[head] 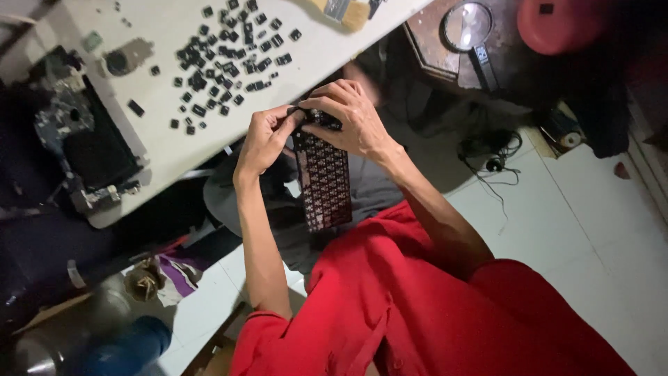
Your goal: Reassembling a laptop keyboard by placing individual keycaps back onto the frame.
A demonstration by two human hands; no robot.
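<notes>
On the left, loose black keycaps (226, 66) are lying scattered on the white table (160, 139). We are pinching the top edge of the stripped laptop keyboard (322, 177) with our left hand (268, 139), while our right hand (351, 118) is curling its fingers over that same end. To the right, a magnifying glass (467, 29) is resting.

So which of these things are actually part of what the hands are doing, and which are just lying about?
In use:
left hand
right hand
keyboard frame
loose black keycaps

Lying about:
magnifying glass
brush
opened laptop body
black cable
red round thing
</notes>
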